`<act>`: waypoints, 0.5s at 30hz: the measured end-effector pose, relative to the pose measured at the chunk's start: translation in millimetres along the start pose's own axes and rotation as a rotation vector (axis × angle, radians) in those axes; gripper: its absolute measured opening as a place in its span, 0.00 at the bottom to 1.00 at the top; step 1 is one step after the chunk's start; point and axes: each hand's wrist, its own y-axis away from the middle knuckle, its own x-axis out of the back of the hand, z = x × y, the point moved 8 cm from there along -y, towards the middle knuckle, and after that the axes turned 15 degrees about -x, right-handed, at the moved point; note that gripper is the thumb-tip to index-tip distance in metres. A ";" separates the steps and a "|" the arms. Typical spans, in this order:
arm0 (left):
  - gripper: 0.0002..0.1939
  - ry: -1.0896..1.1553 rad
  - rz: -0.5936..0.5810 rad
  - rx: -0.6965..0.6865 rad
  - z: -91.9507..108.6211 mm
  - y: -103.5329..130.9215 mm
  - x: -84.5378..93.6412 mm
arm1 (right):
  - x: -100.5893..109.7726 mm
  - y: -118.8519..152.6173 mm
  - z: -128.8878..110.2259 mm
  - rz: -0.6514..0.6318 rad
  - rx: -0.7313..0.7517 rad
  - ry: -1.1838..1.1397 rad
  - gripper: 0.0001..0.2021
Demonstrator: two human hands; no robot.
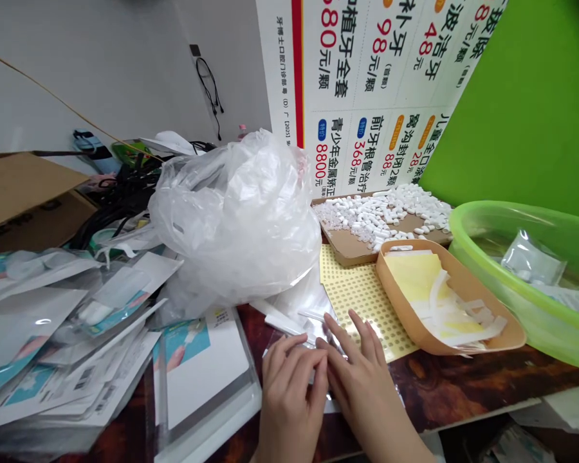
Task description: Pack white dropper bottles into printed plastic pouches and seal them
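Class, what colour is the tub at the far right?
The tub is light green; see head view.

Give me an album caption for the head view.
Left hand and right hand close together over a dark tabletop, near a plastic bag and orange tray.

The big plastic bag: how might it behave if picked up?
The bag would likely flop and change shape, as its thin film is crumpled. It may be light for its puffy bulk, though its contents are unclear. Its shiny surface might feel slippery.
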 end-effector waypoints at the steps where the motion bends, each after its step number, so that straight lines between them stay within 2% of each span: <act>1: 0.09 0.004 0.049 -0.005 0.0 0.8 5.5 | -0.2 2.2 -2.8 -0.019 0.009 -0.012 0.13; 5: 0.13 0.010 0.198 -0.026 4.8 5.8 23.5 | -5.8 10.2 -14.5 -0.089 0.007 -0.069 0.16; 8: 0.12 -0.026 0.254 -0.059 13.2 9.1 37.2 | -6.5 13.4 -15.2 -0.061 -0.042 -0.071 0.16; 10: 0.12 -0.105 0.275 -0.085 13.8 12.9 52.4 | -4.1 15.0 -14.8 -0.024 -0.032 -0.056 0.16; 12: 0.11 -0.238 0.280 -0.067 1.4 20.3 77.0 | -2.0 17.2 -14.6 0.003 0.023 -0.019 0.17; 14: 0.10 -0.396 0.282 0.029 -25.0 33.2 115.2 | -1.5 20.4 -13.0 0.031 0.101 0.031 0.18; 15: 0.09 -0.473 0.297 0.091 -39.3 41.7 140.1 | -2.2 22.4 -11.9 0.046 0.146 0.055 0.18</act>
